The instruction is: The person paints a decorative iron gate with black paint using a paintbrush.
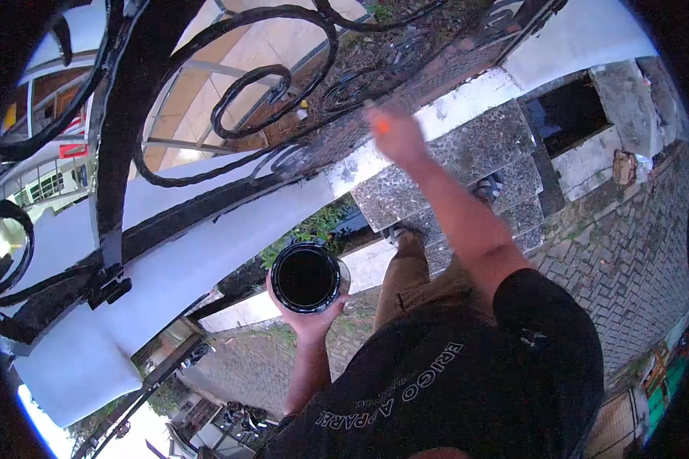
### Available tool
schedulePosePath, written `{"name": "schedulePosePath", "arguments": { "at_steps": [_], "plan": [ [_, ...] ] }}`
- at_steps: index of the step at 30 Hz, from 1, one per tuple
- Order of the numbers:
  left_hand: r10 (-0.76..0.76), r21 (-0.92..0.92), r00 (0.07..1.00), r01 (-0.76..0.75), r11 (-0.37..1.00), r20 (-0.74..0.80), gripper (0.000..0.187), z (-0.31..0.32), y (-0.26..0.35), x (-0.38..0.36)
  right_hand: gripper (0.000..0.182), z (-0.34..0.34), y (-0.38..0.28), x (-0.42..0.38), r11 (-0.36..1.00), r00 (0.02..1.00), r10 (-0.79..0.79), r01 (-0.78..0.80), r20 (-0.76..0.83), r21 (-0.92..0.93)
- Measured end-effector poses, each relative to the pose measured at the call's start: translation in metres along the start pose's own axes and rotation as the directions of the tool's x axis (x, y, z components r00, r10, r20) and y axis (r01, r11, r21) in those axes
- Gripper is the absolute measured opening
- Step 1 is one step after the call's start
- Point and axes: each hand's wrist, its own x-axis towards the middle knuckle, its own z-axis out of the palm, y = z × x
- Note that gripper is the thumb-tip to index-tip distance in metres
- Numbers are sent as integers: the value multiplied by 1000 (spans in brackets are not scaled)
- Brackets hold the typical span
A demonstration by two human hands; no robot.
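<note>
My left hand (311,320) is wrapped round an open can (344,277) of black liquid, held upright below the ironwork. My right hand (400,144) is closed on a small orange-handled tool (382,123), whose tip is blurred by motion. That hand is stretched out in front of the black metal mesh at the lower part of the gate. A glossy black scrolled iron gate (113,164) crosses the upper left. White sheeting (184,249) hangs along its lower bar.
My feet stand on speckled stone steps (467,157), beside a white-edged ledge (475,98). An open drain (565,115) lies to the right, with brick paving (628,283) below it. Green plants (314,229) grow behind the can. Tiled floor shows through the gate.
</note>
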Motion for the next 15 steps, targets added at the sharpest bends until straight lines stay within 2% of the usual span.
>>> {"name": "schedulePosePath", "arguments": {
  "at_steps": [1, 2, 3, 4, 5, 6, 7, 9, 10, 11, 13, 14, 15],
  "plan": [
    [-4, -6, 1000, 4, 1000, 8, 130, -1, -1, -1, 16, 7, -23, -4, 989, 995, -99, 100, -19, 110],
    [-8, -11, 1000, 8, 1000, 15, 130, -2, -1, -2, 15, 14, -45, -8, 951, 972, -136, 183, -192, 250],
    [-1, -9, 1000, 1, 1000, 17, 130, -3, 1, -2, 15, 15, -56, -8, 950, 971, -137, 185, -198, 252],
    [2, -26, 1000, -2, 1000, 19, 130, -3, 3, -2, 12, 15, -65, -8, 851, 974, 74, 52, -216, 523],
    [6, -43, 1000, -5, 999, 22, 129, -2, 6, -2, 9, 12, -71, -7, 659, 946, 277, -56, -172, 750],
    [12, -43, 1000, -11, 999, 23, 129, -1, 9, -2, 7, 3, -75, -6, 245, 883, 469, -165, 32, 955],
    [1, -50, 1000, 0, 999, 20, 129, 1, 12, -2, 9, -9, -64, -2, 46, 850, 502, -213, 162, 976],
    [-3, -57, 1000, 4, 998, 19, 128, 2, 12, -3, 14, -24, -50, -3, -379, 747, 562, -148, 354, 914],
    [8, -51, 1000, -6, 999, 29, 127, -1, 8, -5, 19, -34, -48, -1, -468, 662, 619, -121, 423, 875],
    [17, -45, 999, -15, 999, 40, 127, -2, 6, -5, 19, -39, -36, -4, -471, 662, 621, -114, 420, 875],
    [18, -28, 999, -17, 999, 51, 127, -1, 10, -4, 19, -43, -15, -9, -446, 656, 676, 3, 335, 895],
    [14, -17, 998, -13, 1000, 57, 127, 0, 12, -4, 22, -40, -9, -10, -353, 653, 718, 44, 241, 934],
    [14, -16, 998, -13, 1000, 61, 127, -1, 11, -5, 22, -43, -13, -10, -353, 651, 721, 47, 239, 934]
  ]
}}
